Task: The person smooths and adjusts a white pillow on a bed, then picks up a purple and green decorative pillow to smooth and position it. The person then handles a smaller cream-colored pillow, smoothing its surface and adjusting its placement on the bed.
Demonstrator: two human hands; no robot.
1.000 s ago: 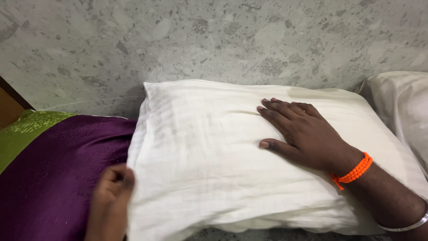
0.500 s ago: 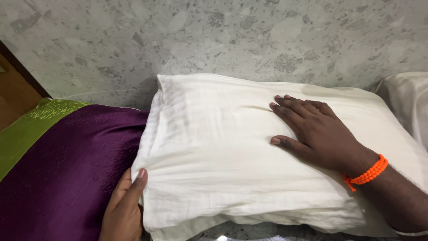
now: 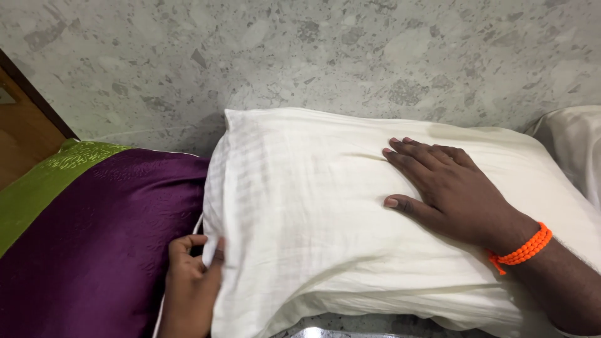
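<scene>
A cream-white pillow (image 3: 313,206) in a faintly striped case lies across the grey speckled stone floor. My right hand (image 3: 447,188) rests flat on its upper right part, fingers together and pointing left; an orange beaded band (image 3: 523,250) circles that wrist. My left hand (image 3: 191,281) sits at the pillow's left edge, fingers curled against the case where it meets a purple satin cushion (image 3: 94,244). Whether the left fingers pinch the fabric is hard to tell.
The purple cushion has a green band (image 3: 44,181) along its far left side. A wooden panel (image 3: 22,119) stands at the left edge. Another white pillow (image 3: 579,150) shows at the right edge. Grey stone floor (image 3: 313,56) fills the top.
My left hand has slid along the pillow's left edge and curled its fingers against it. The right hand stays flat on top. The view has shifted slightly.
</scene>
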